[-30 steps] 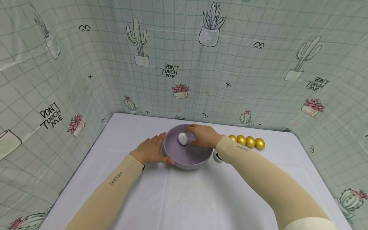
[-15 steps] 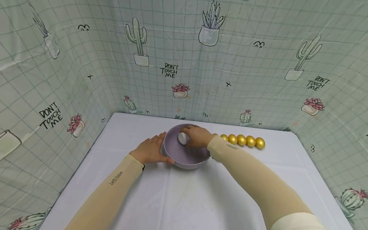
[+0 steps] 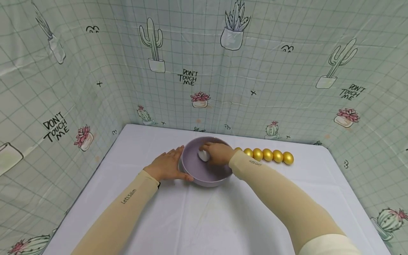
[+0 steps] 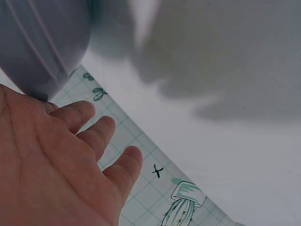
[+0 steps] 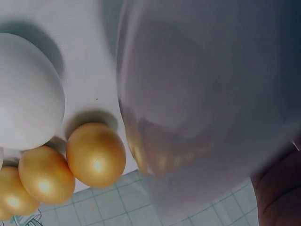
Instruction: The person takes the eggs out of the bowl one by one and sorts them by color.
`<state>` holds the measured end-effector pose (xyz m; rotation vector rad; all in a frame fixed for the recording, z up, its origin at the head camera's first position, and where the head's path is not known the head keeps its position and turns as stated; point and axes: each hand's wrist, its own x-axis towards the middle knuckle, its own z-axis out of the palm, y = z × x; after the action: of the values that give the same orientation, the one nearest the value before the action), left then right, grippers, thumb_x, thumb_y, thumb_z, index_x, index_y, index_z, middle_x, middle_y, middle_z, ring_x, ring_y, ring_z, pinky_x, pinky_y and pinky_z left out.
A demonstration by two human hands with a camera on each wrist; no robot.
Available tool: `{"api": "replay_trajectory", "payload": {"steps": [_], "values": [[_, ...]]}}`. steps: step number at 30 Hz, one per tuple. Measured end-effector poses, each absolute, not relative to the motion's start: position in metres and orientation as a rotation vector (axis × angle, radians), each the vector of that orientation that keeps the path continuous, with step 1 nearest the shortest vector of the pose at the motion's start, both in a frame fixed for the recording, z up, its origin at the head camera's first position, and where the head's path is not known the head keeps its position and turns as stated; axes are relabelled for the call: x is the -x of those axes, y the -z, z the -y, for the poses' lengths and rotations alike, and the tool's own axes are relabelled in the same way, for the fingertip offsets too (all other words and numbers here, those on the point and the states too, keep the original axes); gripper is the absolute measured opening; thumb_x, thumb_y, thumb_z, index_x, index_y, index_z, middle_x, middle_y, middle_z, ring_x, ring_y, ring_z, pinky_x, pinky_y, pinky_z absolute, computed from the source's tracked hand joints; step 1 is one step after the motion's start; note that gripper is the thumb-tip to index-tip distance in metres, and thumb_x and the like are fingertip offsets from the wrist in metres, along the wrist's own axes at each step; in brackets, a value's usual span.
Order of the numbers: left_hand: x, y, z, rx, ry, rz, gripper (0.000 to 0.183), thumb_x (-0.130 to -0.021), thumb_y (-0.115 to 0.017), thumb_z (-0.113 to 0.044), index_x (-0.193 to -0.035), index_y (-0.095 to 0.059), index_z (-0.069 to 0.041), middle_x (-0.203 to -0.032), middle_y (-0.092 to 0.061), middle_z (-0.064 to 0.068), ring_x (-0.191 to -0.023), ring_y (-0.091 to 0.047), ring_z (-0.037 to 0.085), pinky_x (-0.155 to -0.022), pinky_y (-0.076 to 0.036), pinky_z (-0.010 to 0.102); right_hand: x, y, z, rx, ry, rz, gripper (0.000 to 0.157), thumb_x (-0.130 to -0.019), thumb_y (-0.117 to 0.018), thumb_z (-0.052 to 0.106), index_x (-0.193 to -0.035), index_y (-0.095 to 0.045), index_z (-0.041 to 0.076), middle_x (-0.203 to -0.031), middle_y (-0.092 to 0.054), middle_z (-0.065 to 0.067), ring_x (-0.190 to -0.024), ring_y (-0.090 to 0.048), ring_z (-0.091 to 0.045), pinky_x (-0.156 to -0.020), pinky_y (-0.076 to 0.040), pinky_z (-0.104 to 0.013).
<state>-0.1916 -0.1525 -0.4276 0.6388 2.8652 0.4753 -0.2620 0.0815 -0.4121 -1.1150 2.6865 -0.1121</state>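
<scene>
A mauve bowl [image 3: 207, 176] stands on the table between the hands. My left hand [image 3: 167, 165] rests against the bowl's left side, thumb near the front rim and fingers extended; its palm and fingertips [image 4: 128, 157] show beside the bowl's outer wall in the left wrist view. Reaching over the right rim, my right hand [image 3: 220, 153] holds a white egg [image 3: 204, 156] inside the bowl. The egg is partly covered by the fingers. In the right wrist view the bowl's wall [image 5: 197, 84] hides most of that hand.
Several gold eggs [image 3: 267, 155] form a row along the back, right of the bowl. Another white egg [image 5: 28, 94] lies beside them in the right wrist view; the right forearm hides it from the head view. A patterned cloth wall [image 3: 220, 81] rises behind the table.
My right hand has moved left within the bowl and taken hold of the white egg, which has shifted slightly. More gold eggs show behind the forearm. My left hand stays put.
</scene>
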Motion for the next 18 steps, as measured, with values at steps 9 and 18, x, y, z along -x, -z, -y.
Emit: {"api": "replay_trajectory", "payload": {"steps": [9, 18], "values": [[0.192, 0.4288, 0.1532, -0.645, -0.488, -2.866, 0.133, -0.067, -0.071, -0.08, -0.158, -0.018, 0.001, -0.161, -0.025, 0.018, -0.143, -0.03, 0.041, -0.11, -0.028, 0.062, 0.2627, 0.4174, -0.0804, 1.146, 0.082, -2.701, 0.049, -0.086, -0.079, 0.016, -0.131, -0.061, 0.012, -0.13, -0.061, -0.003, -0.113, -0.061, -0.017, -0.1, -0.046, -0.033], [0.192, 0.4288, 0.1535, -0.637, -0.503, -2.858, 0.133, -0.067, -0.071, -0.08, -0.159, -0.016, -0.002, -0.161, -0.025, 0.018, -0.143, -0.029, 0.042, -0.11, -0.027, 0.063, 0.2612, 0.4193, -0.0792, 1.128, 0.059, -2.713, 0.052, -0.085, -0.08, 0.014, -0.134, -0.062, 0.014, -0.129, -0.062, -0.004, -0.113, -0.062, -0.019, -0.099, -0.048, -0.034]]}}
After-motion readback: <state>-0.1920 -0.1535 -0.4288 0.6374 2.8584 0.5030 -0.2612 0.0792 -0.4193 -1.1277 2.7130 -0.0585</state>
